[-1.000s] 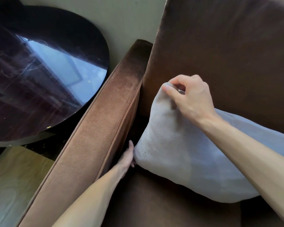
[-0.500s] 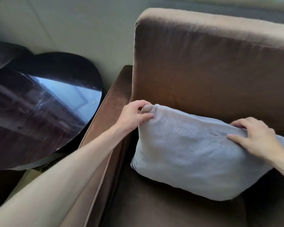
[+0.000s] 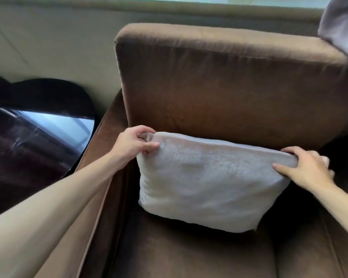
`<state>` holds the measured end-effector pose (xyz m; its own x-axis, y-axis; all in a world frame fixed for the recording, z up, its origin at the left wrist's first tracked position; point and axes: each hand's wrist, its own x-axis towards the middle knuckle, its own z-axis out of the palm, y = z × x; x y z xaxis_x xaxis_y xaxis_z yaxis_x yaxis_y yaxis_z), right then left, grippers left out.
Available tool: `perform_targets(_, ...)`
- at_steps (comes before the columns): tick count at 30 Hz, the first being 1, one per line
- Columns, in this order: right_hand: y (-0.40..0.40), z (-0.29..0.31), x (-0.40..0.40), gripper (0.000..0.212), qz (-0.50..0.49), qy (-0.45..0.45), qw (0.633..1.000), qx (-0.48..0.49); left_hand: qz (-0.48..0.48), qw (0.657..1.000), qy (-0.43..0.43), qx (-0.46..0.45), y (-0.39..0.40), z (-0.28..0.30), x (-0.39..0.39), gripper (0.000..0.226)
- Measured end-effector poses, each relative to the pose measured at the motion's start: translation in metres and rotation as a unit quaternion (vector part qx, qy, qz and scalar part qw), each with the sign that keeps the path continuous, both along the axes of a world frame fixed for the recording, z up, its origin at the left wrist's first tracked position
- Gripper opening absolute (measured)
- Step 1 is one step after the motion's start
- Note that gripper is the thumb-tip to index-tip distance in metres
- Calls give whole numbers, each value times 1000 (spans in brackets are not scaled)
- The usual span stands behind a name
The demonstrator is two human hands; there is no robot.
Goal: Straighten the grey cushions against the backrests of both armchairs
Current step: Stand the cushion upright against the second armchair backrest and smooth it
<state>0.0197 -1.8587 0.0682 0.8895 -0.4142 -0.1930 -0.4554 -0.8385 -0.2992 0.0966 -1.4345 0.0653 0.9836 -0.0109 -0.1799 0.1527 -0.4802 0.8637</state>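
Two bare hands hold one soft grey fabric cushion (image 3: 207, 183) by its upper corners. The left hand (image 3: 132, 146) pinches the cushion's top left corner, thumb on the front face and fingers curled over the top edge behind it. The right hand (image 3: 305, 169) grips the top right corner the same way, thumb pressed on the front, fingers wrapped over the top edge; its far fingers are blurred. Both forearms are bare and reach in from the lower corners of the view.

The cushion stands on its lower edge on the seat (image 3: 189, 251) of a brown velvet armchair (image 3: 229, 87), near the seat's back edge. Its top edge tilts, higher at the left hand and lower at the right. Its upper part lies against the lower part of the tall brown backrest (image 3: 239, 101); whether the whole back face touches cannot be told. It sits left of the seat's middle, its left side close to the armchair's left armrest (image 3: 100, 157), which runs under the left forearm.

Beyond the armrest, at the left edge of the view, stands a dark glossy round counter (image 3: 38, 125) whose top reflects pale light. A cream wall (image 3: 58, 47) rises behind the counter and armchair. At the top right corner a fold of grey cloth (image 3: 342, 23) shows past the backrest.
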Motion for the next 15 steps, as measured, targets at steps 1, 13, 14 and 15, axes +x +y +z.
perform_targets(1,-5,-2,1,33,-36,-6,999,25,23,1000,-9,-1,-2,-1,2,24)
perform_targets(13,-38,-30,-24,43,-117,-181,905,367,57,956,-161,237,-40,16,6,14)
perform_targets(14,-41,-35,-26,42,-113,-167,898,391,1,954,-182,237,-59,22,5,18)
perform_targets(15,-43,-39,-28,36,-107,-158,895,402,-68,953,-179,234,-79,24,5,27)
